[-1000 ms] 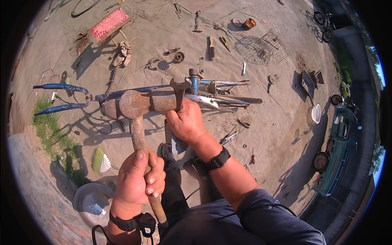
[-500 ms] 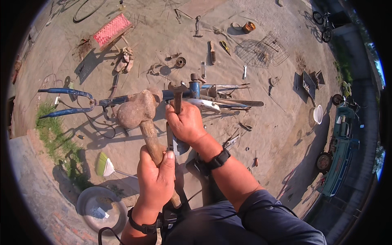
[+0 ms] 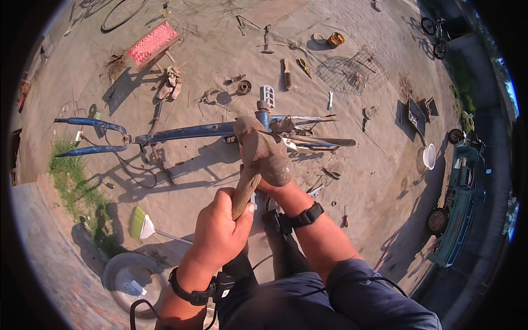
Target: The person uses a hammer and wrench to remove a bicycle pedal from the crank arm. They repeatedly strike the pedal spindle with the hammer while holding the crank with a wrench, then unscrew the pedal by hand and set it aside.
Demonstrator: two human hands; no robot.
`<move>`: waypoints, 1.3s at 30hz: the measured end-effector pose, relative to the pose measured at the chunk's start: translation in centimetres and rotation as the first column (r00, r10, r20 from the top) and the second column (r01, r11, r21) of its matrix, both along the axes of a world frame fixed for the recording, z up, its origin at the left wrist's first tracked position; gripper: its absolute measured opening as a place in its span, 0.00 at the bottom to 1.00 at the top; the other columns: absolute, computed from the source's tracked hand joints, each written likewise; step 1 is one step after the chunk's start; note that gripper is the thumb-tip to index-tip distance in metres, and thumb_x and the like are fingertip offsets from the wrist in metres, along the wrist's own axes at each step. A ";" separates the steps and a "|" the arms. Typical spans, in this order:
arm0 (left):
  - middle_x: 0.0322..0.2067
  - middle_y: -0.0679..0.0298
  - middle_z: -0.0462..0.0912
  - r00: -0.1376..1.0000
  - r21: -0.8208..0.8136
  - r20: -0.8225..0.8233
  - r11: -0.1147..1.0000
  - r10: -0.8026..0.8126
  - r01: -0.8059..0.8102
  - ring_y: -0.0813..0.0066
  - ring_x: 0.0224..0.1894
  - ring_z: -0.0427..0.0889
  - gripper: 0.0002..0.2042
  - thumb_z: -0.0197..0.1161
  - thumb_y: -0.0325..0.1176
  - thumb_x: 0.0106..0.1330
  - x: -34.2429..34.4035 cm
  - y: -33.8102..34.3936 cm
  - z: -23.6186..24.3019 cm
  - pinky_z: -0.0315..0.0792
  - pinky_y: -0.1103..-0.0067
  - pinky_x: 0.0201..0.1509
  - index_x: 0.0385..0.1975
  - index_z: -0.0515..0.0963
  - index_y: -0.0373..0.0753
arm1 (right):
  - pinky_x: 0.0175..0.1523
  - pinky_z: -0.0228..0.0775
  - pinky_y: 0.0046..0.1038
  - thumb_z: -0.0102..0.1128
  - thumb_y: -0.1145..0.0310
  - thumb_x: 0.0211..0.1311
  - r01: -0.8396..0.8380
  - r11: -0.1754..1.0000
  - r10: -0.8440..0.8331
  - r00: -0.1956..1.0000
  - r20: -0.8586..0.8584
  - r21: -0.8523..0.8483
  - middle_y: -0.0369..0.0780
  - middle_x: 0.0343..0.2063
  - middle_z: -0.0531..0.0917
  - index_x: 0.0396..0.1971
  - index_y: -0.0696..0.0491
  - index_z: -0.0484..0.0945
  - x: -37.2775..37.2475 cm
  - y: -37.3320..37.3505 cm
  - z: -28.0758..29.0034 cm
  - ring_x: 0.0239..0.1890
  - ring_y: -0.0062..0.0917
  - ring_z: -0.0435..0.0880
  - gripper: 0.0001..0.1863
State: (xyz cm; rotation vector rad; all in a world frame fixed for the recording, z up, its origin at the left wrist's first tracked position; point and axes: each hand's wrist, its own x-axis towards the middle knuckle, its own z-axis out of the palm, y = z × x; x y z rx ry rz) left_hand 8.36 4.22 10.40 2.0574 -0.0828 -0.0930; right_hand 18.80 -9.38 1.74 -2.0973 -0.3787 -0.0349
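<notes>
Fingers of the left hand [image 3: 219, 231] clamped on the hammer [image 3: 257, 154]; its head shows in front of the blue bike frame [image 3: 192, 132] on my feed, hiding most of the right hand [image 3: 276, 191], so I can't tell that grip.

From where I'm standing, the big hammer [image 3: 265, 153] blocks most of the right hand [image 3: 270, 188]; its fingers are out of sight, and I can't make out what they hold. The same head covers a stretch of the blue bicycle frame [image 3: 192, 131]. The handle's lower end disappears behind the left hand [image 3: 221, 230], and the broom's [image 3: 144, 224] stick runs out of view behind that forearm. A bicycle tyre [image 3: 104, 26] is cut off by the upper edge. Whatever lies in the round basin [image 3: 113, 272] is too indistinct to name, as are the contents of the orange can [image 3: 335, 39].
</notes>
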 end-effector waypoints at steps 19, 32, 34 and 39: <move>0.23 0.68 0.68 0.751 -0.369 -0.441 0.664 0.491 -0.651 0.84 0.16 0.65 0.03 0.52 0.27 0.78 -2.2 3.0 -0.2 0.65 0.82 0.20 0.43 0.67 0.37 | 0.33 0.69 0.37 0.67 0.72 0.59 0.160 0.933 -0.183 0.982 0.044 0.323 0.42 0.23 0.76 0.26 0.53 0.77 -1.0 0.1 0.2 0.28 0.40 0.76 0.06; 0.25 0.67 0.69 0.731 -0.331 -0.510 0.681 0.453 -0.653 0.83 0.16 0.65 0.02 0.52 0.25 0.77 -4.1 4.1 -1.6 0.66 0.82 0.19 0.43 0.66 0.37 | 0.31 0.73 0.40 0.71 0.64 0.62 -0.122 0.990 0.121 0.993 -0.018 -0.066 0.42 0.24 0.78 0.26 0.54 0.78 0.1 -4.9 4.1 0.27 0.42 0.81 0.12; 0.26 0.67 0.69 0.736 -0.327 -0.511 0.691 0.444 -0.644 0.83 0.16 0.66 0.03 0.52 0.25 0.77 -4.1 4.3 -1.6 0.66 0.81 0.19 0.43 0.66 0.37 | 0.30 0.72 0.39 0.70 0.65 0.62 0.012 1.000 -0.011 1.000 0.015 -0.025 0.42 0.22 0.78 0.25 0.54 0.77 -0.6 -4.0 4.2 0.26 0.42 0.81 0.12; 0.26 0.67 0.70 0.746 -0.278 -0.517 0.742 0.419 -0.610 0.83 0.16 0.67 0.03 0.53 0.25 0.76 -3.9 4.5 -1.4 0.66 0.81 0.19 0.42 0.66 0.37 | 0.33 0.71 0.36 0.64 0.67 0.64 0.361 0.926 -0.367 0.930 -0.032 -0.108 0.44 0.22 0.78 0.29 0.55 0.77 -2.6 -1.9 4.4 0.26 0.42 0.79 0.09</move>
